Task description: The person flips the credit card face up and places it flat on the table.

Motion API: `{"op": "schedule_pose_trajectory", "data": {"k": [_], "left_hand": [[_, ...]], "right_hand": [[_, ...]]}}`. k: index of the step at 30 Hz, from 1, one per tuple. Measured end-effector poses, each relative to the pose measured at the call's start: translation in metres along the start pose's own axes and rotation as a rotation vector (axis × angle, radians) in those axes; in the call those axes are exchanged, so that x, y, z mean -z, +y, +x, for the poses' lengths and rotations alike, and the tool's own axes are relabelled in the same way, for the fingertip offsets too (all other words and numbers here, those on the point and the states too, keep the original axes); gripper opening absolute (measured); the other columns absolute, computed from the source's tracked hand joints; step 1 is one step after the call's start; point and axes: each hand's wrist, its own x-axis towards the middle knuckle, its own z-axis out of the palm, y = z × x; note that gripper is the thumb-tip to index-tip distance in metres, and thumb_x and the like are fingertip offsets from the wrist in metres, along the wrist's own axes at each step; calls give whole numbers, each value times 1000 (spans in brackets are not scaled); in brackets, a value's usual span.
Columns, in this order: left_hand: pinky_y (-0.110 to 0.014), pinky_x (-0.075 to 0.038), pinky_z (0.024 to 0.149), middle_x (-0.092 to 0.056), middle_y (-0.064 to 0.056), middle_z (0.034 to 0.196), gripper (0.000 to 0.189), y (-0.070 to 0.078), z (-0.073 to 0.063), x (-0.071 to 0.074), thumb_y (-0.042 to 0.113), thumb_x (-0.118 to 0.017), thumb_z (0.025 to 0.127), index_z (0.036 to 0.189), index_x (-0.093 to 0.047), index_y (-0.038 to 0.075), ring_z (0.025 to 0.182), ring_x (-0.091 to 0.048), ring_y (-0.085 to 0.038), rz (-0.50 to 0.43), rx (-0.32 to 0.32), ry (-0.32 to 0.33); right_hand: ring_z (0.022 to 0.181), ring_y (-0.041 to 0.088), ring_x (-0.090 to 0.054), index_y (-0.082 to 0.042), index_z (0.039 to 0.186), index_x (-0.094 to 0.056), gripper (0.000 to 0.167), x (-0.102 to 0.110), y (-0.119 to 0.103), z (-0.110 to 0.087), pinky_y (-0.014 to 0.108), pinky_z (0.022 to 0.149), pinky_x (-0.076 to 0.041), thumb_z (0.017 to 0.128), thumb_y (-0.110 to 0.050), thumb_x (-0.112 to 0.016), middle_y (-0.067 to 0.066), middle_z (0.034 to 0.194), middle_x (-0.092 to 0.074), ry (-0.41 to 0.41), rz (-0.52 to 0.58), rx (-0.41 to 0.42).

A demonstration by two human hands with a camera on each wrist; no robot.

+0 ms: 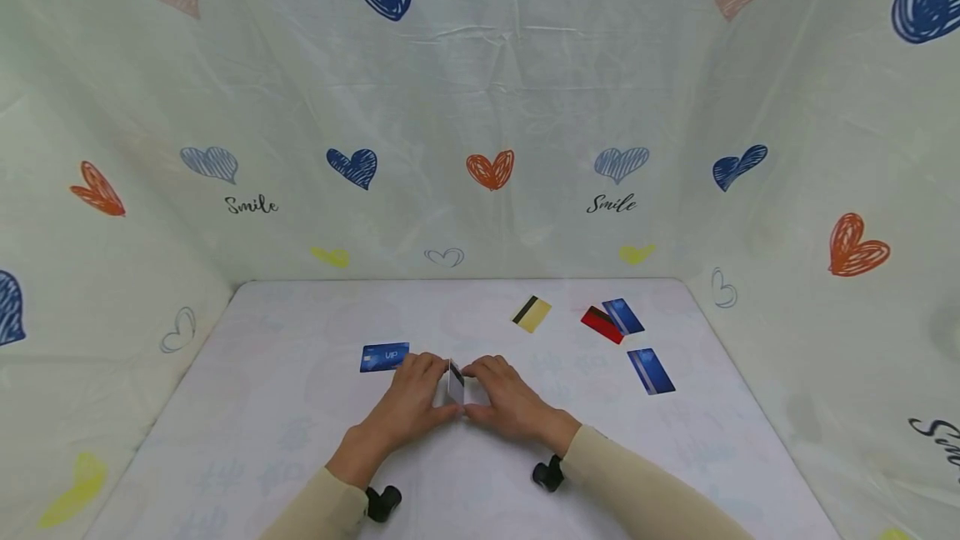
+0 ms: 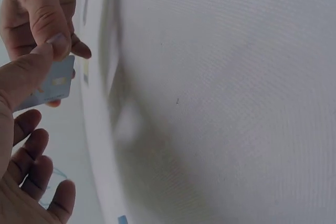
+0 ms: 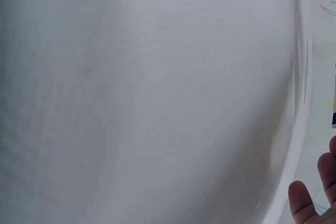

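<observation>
Between the two hands, a silver-grey bank-style card (image 1: 456,387) with a dark stripe stands on edge, close over the white tabletop. My left hand (image 1: 411,403) pinches it from one side, and the right hand (image 1: 514,403) holds it from the other. From the left wrist, the card's pale face (image 2: 58,83) shows a small chip, with the left thumb (image 2: 29,74) lying over it and the right hand (image 2: 44,17) gripping its upper corner. Only some fingers (image 3: 326,174) of the right hand and a sliver of the card (image 3: 334,116) appear in the right wrist view.
A blue VIP card (image 1: 378,358) lies just beyond the left hand. Farther back is a gold card (image 1: 533,315). To the right, a blue card (image 1: 624,316) overlaps a red card (image 1: 598,322), with another blue card (image 1: 652,372) nearer. A heart-print curtain (image 1: 525,107) surrounds the table (image 1: 285,340).
</observation>
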Motion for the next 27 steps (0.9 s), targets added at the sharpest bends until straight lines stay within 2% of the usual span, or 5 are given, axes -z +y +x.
{"op": "schedule_pose_trajectory", "data": {"k": [8,13,17,22,27], "left_hand": [[-43,-53,101,-62,-3,126,58,0,0,-2,29,-90,86,135,-65,13,118,-51,-22,-62,0,3],[-45,-52,101,-63,-3,125,56,0,0,-3,30,-92,84,131,-65,15,117,-52,-23,-68,17,2],[-48,-50,106,-64,-6,129,59,0,-1,-4,31,-91,83,131,-62,11,120,-54,-27,-58,46,9],[-51,-50,105,-66,-10,127,60,-2,-3,-4,31,-90,82,129,-60,7,117,-55,-30,37,75,23],[-50,-50,92,-66,-11,117,59,-7,-5,-8,31,-93,78,123,-62,7,104,-53,-29,154,45,53]], "right_hand": [[129,17,-51,-11,139,-58,46,-1,2,0,39,110,-49,99,-26,-75,0,137,-58,-8,76,-3],[127,18,-53,-10,134,-60,45,0,4,-1,38,109,-50,97,-27,-79,2,136,-59,3,43,22],[127,19,-53,-10,139,-58,54,3,4,-3,38,110,-50,95,-31,-80,2,137,-58,4,-18,8],[128,21,-52,-10,143,-55,64,10,4,-5,41,111,-49,93,-37,-83,3,137,-56,56,-101,3],[127,23,-52,-9,144,-54,68,14,6,-5,42,110,-48,90,-40,-84,5,138,-55,111,-220,52]]}}
